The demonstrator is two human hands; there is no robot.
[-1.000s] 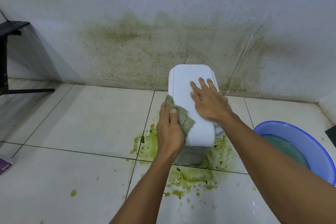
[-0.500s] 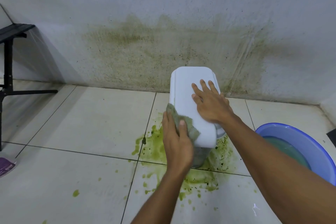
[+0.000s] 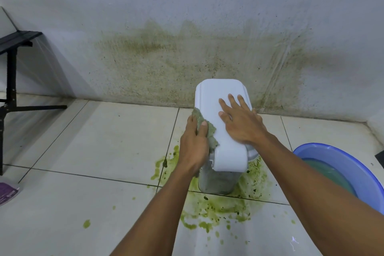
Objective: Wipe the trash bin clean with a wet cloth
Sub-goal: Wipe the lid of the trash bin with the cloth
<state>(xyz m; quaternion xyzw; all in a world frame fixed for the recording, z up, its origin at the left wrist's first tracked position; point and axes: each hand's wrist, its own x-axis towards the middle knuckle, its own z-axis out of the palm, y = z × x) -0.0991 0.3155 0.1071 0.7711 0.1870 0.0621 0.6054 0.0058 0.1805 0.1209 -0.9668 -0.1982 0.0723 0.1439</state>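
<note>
A narrow white trash bin point(image 3: 209, 97) with a closed lid stands on the tiled floor near the wall. Its grey lower body point(image 3: 216, 183) is smeared green. My right hand point(image 3: 241, 122) lies flat on the lid with fingers spread. My left hand point(image 3: 194, 145) grips a grey-green wet cloth point(image 3: 209, 133) and presses it against the bin's left upper edge. Part of the cloth is hidden under my fingers.
Green slime point(image 3: 220, 210) is splattered on the tiles around the bin's base. A blue basin point(image 3: 340, 156) of cloudy water sits at the right. The stained wall point(image 3: 166, 58) is behind. A black metal stand point(image 3: 12, 72) is at far left, a purple item point(image 3: 8, 192) at the left edge.
My left hand slid the cloth down the bin's left side, then back up along the lid edge. My right hand has stayed flat on the lid.
</note>
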